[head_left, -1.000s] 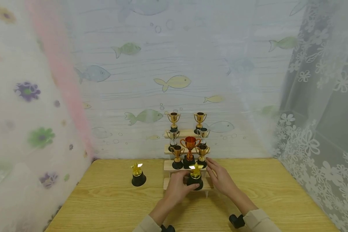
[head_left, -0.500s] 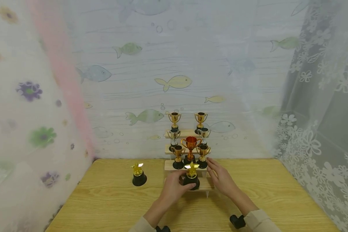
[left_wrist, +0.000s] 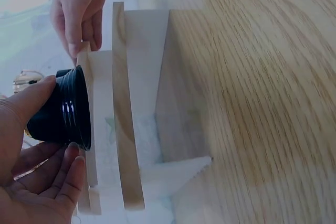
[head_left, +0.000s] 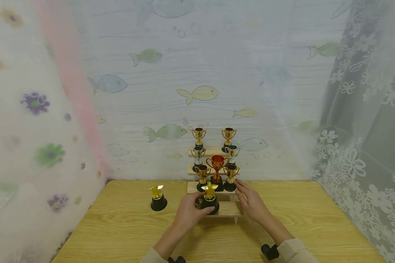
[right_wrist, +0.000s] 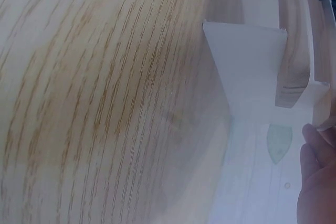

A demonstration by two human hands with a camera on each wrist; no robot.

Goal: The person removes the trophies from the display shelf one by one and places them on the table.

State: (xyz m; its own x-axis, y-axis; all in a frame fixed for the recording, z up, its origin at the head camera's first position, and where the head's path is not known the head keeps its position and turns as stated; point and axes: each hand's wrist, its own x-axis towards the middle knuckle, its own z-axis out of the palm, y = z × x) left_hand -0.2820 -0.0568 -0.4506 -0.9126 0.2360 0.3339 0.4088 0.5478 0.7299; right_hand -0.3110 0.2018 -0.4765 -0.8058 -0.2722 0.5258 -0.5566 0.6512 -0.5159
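My left hand (head_left: 188, 211) holds a star trophy (head_left: 210, 199) by its black base, fingers and thumb round it. In the left wrist view that base (left_wrist: 65, 108) stands apart from the lowest plank (left_wrist: 125, 129), above its left part. My right hand (head_left: 251, 202) grips the right end of the second-lowest step of a wooden stepped display stand (head_left: 230, 209). A second gold star trophy (head_left: 158, 199) stands on the table left of the stand. On the upper steps are small gold and silver cups, with a larger red-orange cup (head_left: 217, 164) in the middle of the second-lowest step.
The wood-grain table (head_left: 118, 230) runs out to both sides of the stand. White side panels (right_wrist: 247, 56) carry the planks. A fish-patterned curtain (head_left: 197, 65) hangs close behind, with patterned sheets at left and right.
My left hand has carried the star trophy leftward along the front of the lowest step, from its right half to its left. The right hand keeps its place at the stand.
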